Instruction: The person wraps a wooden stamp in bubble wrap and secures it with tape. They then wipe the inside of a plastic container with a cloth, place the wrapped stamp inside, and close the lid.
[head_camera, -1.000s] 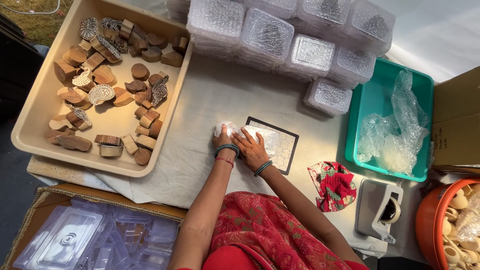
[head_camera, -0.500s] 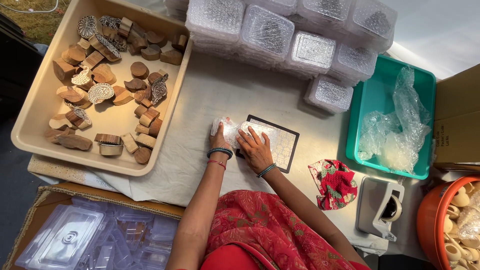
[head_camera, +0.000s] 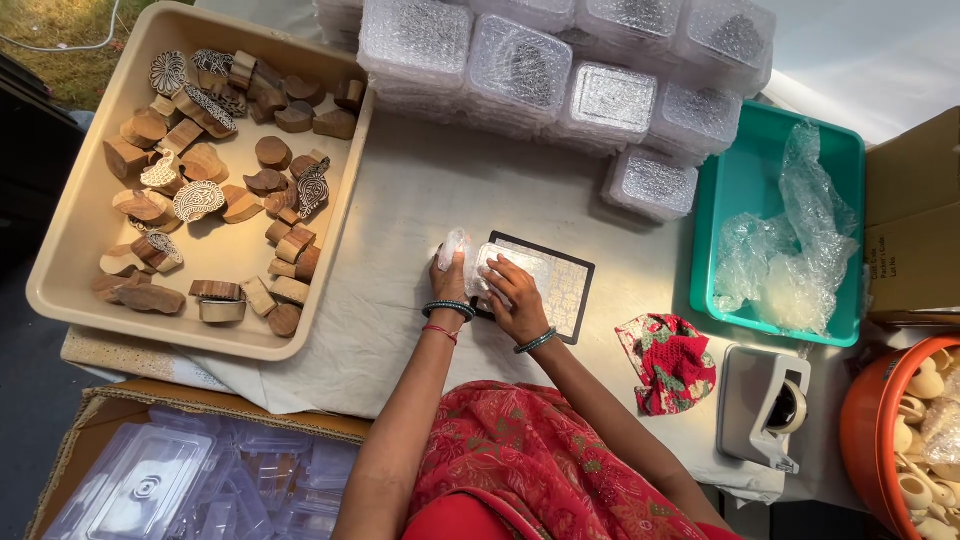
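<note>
At the middle of the table, over the dark-edged patterned card (head_camera: 555, 285), we've got both hands on a small bubble-wrapped bundle (head_camera: 478, 262): left hand (head_camera: 450, 280) clasping its left end, right hand (head_camera: 512, 295) pressing fingers flat on top. Far left sits the beige tray (head_camera: 70, 215) of carved wooden blocks (head_camera: 200, 200); the tape dispenser (head_camera: 765, 405) waits near right. We'd judge the wrap could spring open if that pressing hand lifts.
</note>
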